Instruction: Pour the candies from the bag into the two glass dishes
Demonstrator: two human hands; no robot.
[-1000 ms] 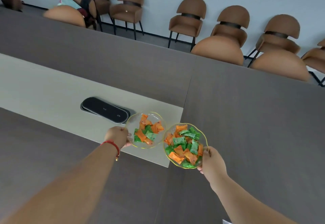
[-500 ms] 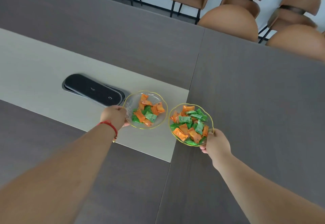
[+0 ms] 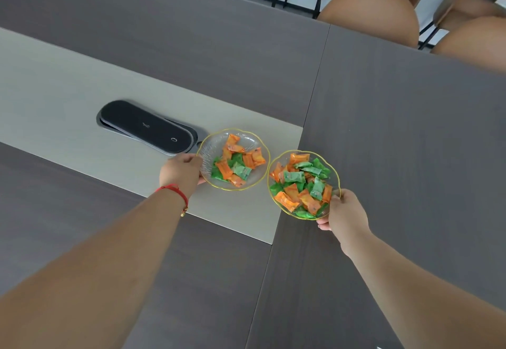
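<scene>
Two clear glass dishes with thin gold rims sit side by side on the table. The left dish (image 3: 212, 145) holds orange and green wrapped candies (image 3: 237, 164). My left hand (image 3: 180, 170) grips its near-left rim. The right dish (image 3: 335, 181) is fuller, with a heap of the same candies (image 3: 302, 184). My right hand (image 3: 345, 215) pinches its near-right rim. No candy bag is in view.
A black oval panel (image 3: 147, 126) is set into the light strip of the table (image 3: 54, 96), just left of the left dish. Dark wood tabletop (image 3: 410, 129) surrounds the strip. Brown chairs (image 3: 369, 11) stand along the far edge.
The view has tilted downward and closer to the table. Both hands still hold the dishes, which sit a little farther forward and slightly more apart.
</scene>
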